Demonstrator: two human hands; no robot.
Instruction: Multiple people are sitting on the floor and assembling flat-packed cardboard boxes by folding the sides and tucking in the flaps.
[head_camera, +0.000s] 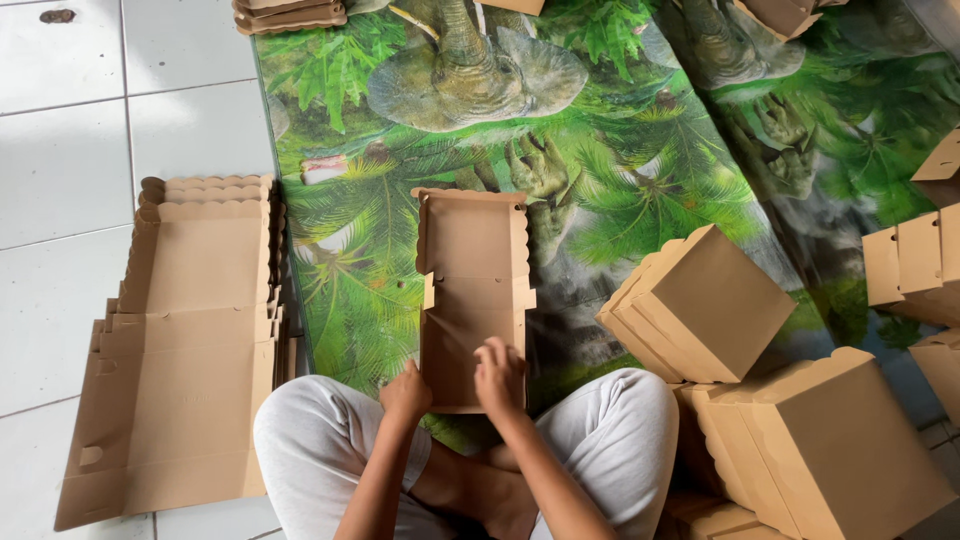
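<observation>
Brown cardboard under the fingers (492, 352): right hand (498, 376) spread flat on the near panel of a half-folded box (472, 290), fingertips pressing down rather than gripping. Left hand (405, 392) curled against the box's near left corner, fingers bent over the edge, seemingly to steady the side wall. Nothing lifted; box lying lengthwise on the mat between the knees, lid end pointing far, side flaps partly raised. Placed directly ahead, probably so both hands reach its creases without leaning.

Outward from there: grey trousers (318, 440) on crossed legs framing the near end of the box. Beneath, a green printed mat (620, 190) with palm fronds and dinosaurs, keeping the card off the tiled floor (70, 130). To the left, a stack of flat blanks (185, 340) lying half on the tiles, within easy reach of the left hand. To the right, closed finished boxes (700, 305), tipped and leaning on each other, one large one (830, 440) nearest. More boxes (915, 265) at the far right edge, and more flat card (290, 14) at the far left top.
</observation>
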